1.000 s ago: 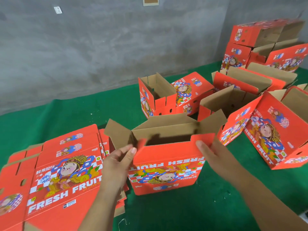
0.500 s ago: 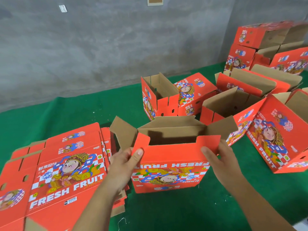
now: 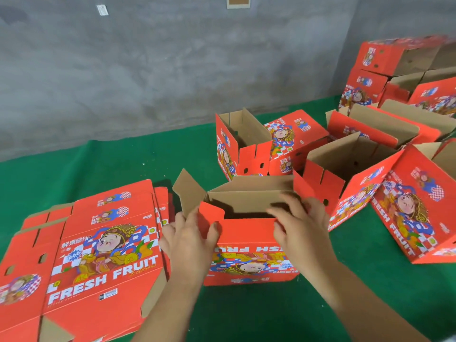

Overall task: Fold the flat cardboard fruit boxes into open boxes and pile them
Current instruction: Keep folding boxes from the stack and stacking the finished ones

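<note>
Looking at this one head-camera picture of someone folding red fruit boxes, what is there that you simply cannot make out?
- Right flap of the box being folded: covered by the right hand.
- Inside bottom of that box: in shadow behind its near wall.
- Pile of folded boxes: cut off by the right edge and blurred.
- Stack of flat boxes: cut off at the left and bottom edges, so uncountable.
- Small label on the top flat box: too small to read.

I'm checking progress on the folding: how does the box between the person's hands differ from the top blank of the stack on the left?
The box in hand stands erected with brown walls and an open cavity; the top flat blank lies unfolded on the green mat. The box's print reads upside down from this view; the blank's reads upright. The left hand and right hand grip the box's flaps; nothing touches the blank. Both share the red FRESH FRUIT cartoon design.
</note>
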`<state>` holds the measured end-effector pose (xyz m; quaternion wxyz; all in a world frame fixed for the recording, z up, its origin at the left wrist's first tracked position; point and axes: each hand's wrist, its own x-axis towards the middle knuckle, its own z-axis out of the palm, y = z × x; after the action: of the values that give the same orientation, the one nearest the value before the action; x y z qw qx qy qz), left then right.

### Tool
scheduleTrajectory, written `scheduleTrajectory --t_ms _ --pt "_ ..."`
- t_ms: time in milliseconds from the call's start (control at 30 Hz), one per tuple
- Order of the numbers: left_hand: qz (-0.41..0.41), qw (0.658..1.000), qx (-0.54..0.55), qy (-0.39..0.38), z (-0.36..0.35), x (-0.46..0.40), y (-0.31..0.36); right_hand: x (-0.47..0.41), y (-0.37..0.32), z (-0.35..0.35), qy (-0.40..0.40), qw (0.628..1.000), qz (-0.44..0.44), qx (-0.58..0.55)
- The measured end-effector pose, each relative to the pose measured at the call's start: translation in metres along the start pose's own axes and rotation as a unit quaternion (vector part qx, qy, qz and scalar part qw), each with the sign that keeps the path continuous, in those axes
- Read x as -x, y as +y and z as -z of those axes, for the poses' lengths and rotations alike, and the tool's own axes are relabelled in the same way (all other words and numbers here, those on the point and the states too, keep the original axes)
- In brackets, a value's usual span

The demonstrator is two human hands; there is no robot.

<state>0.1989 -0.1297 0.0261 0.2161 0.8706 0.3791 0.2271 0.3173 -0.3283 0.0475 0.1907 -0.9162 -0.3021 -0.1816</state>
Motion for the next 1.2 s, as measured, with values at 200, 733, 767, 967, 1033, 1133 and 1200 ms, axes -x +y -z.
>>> scheduleTrajectory --t_ms 200,733,767,967,1033,1133,1200 --pt "-0.015 0.998 0.049 0.040 0.005 0.004 0.001 -0.018 -0.005 -0.006 -0.059 0.993 -0.041 0.093" --pt "-0.058 0.997 -0.037 -0.045 0.002 0.000 -0.001 -0.013 -0.052 -0.033 -0.310 0.945 0.105 -0.010" --pt "-0.061 0.997 -0.036 -0.038 0.002 0.002 -0.003 -0.010 -0.057 -0.035 -0.292 0.951 0.106 0.000" --pt "-0.090 0.990 0.076 0.080 0.007 -0.002 -0.020 -0.001 -0.062 -0.037 -0.178 0.977 0.103 0.055" --pt "-0.173 0.979 0.064 0.089 0.005 -0.002 -0.023 -0.002 -0.063 -0.040 -0.221 0.972 0.066 0.049" --pt "-0.263 0.959 0.081 0.069 0.011 -0.003 -0.028 -0.008 -0.053 -0.039 -0.262 0.965 -0.012 0.016" --pt "-0.290 0.952 0.098 0.020 0.014 -0.003 -0.036 -0.008 -0.046 -0.040 -0.227 0.973 -0.031 -0.001"
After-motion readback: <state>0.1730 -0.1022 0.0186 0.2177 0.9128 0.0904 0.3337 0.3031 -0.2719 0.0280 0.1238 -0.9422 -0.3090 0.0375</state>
